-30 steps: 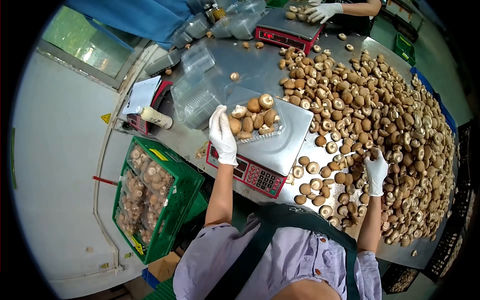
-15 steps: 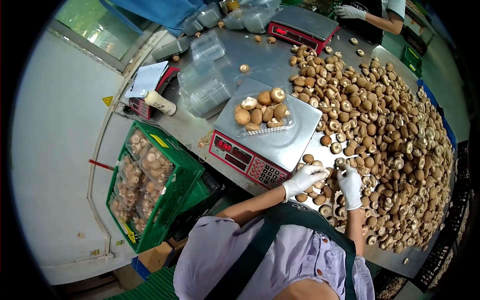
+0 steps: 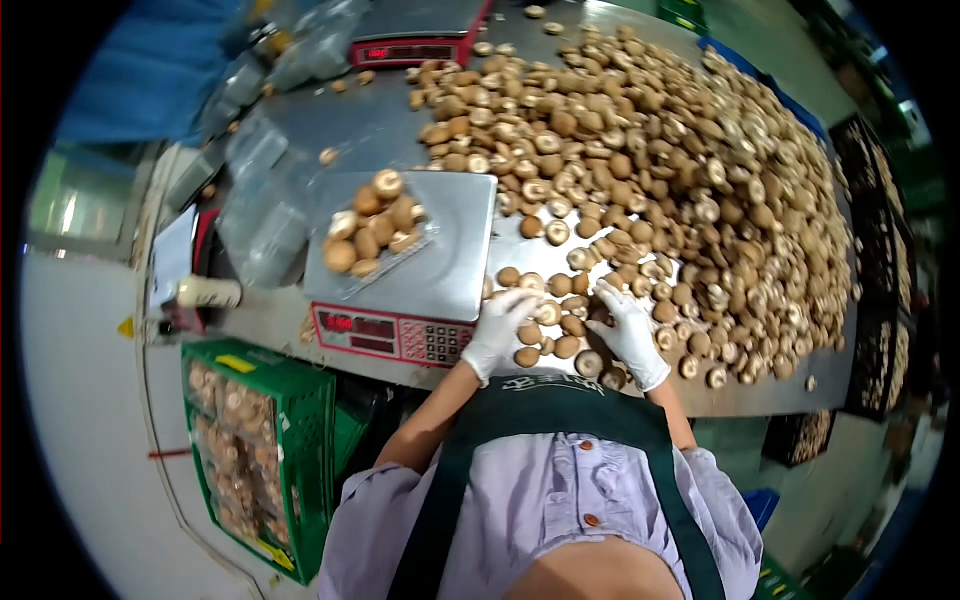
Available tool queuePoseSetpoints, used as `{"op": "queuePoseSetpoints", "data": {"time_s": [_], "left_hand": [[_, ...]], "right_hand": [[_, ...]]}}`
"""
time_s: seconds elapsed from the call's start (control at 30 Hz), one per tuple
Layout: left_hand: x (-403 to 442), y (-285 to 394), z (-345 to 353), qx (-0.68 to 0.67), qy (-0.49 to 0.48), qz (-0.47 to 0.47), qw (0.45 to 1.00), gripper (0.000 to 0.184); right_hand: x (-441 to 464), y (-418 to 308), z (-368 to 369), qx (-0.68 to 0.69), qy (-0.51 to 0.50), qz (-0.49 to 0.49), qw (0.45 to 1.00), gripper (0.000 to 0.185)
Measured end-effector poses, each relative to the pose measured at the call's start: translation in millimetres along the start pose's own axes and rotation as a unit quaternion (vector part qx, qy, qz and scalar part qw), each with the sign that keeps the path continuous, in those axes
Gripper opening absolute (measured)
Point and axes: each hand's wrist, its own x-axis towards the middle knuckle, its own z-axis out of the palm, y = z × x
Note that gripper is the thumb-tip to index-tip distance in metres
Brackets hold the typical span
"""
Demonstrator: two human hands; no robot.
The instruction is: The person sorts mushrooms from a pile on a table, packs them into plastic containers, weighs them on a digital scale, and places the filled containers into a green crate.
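Both hands wear white gloves. My left hand lies at the table's front beside the scale's right corner, fingers stretched toward a small group of brown mushrooms. On the other side of that group is my right hand, its fingers apart and touching or just above the mushrooms there. Neither hand visibly holds anything. To the left, a clear plastic tray of mushrooms rests on the steel plate of a red scale. A large heap of mushrooms spreads across the table beyond my right hand.
A green crate of packed mushroom trays stands low on the left. Stacked clear trays, a white bottle and a second red scale are on the table. Dark crates line the right side.
My view has turned right, so the table's contents appear shifted left. My hands have moved apart, and the fingers, drawn in before, are now opened out over the mushrooms.
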Motion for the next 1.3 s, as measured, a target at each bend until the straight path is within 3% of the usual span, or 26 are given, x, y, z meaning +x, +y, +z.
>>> {"op": "queuePoseSetpoints", "data": {"time_s": [0.1,0.13,0.2,0.27,0.3,0.33,0.37,0.4,0.47,0.53,0.67,0.8,0.9,0.93,1.0,1.07,1.13,1.23,1.3], "left_hand": [[2.0,-5.3,-0.3,-0.028,0.009,-0.004,1.000,0.021],[2.0,-6.0,0.9,-0.029,0.005,-0.003,1.000,0.021],[2.0,-6.9,3.4,-0.015,-0.006,-0.006,1.000,0.021],[4.6,-9.4,4.3,0.025,-0.013,0.005,1.000,0.021],[5.2,-7.8,5.8,0.022,-0.022,-0.001,1.000,0.021],[4.8,-6.3,6.8,0.019,-0.031,-0.007,0.999,0.022],[5.3,-6.2,7.5,0.026,-0.035,-0.011,0.999,0.023],[7.1,-5.7,8.6,0.032,-0.041,-0.013,0.999,0.023],[8.8,-6.5,10.6,0.067,-0.044,-0.011,0.997,0.025],[10.4,-5.2,13.9,0.062,-0.065,-0.018,0.996,0.024],[16.1,-11.4,17.7,0.089,-0.096,-0.001,0.991,0.024],[11.9,-0.7,29.3,0.093,-0.116,-0.026,0.989,0.023],[14.8,-4.6,30.1,0.149,-0.126,0.021,0.981,0.023],[14.9,-5.3,30.8,0.137,-0.129,0.015,0.982,0.023],[15.6,-4.1,33.2,0.139,-0.123,0.006,0.983,0.023],[18.0,-6.4,32.1,0.177,-0.126,0.032,0.976,0.022],[21.1,-8.8,32.5,0.209,-0.126,0.045,0.969,0.020],[22.6,-7.5,37.5,0.267,-0.136,0.102,0.949,0.020],[25.8,-14.3,39.0,0.275,-0.136,0.107,0.946,0.020]], "right_hand": [[-11.2,-6.5,-11.8,-0.077,-0.001,0.024,0.997,0.055],[-15.7,-5.4,-12.9,-0.042,-0.030,0.071,0.996,0.062],[-20.8,-6.1,-12.4,-0.003,0.005,0.041,0.999,0.049],[-29.6,-4.4,-6.8,0.129,0.057,0.111,0.984,0.038],[-32.3,-2.0,-7.2,0.217,0.051,0.203,0.954,0.039],[-34.8,-0.3,-9.0,0.303,0.044,0.290,0.907,0.039],[-36.9,2.0,-14.3,0.366,0.061,0.318,0.873,0.040],[-38.2,3.0,-18.6,0.511,0.107,0.290,0.802,0.042],[-49.8,7.4,-33.9,0.691,0.128,0.326,0.632,0.044],[-68.2,30.5,-27.2,0.852,0.136,0.223,0.453,0.044],[-91.6,24.4,-38.6,0.844,0.197,0.208,0.454,0.041],[-113.1,26.3,-44.0,0.866,0.194,0.130,0.441,0.041],[-132.8,22.5,-62.4,0.803,0.241,0.188,0.512,0.041],[-147.0,32.3,-59.2,0.792,0.281,0.176,0.513,0.036],[-182.7,61.4,-57.5,0.716,0.386,0.282,0.509,0.030],[-210.1,72.9,-68.6,0.626,0.514,0.326,0.487,0.021],[-239.4,84.1,-81.1,0.539,0.580,0.373,0.485,0.020],[-285.6,102.9,-83.4,0.455,0.667,0.360,0.467,0.019],[-312.3,118.4,-77.1,0.374,0.693,0.367,0.495,0.017]]}}
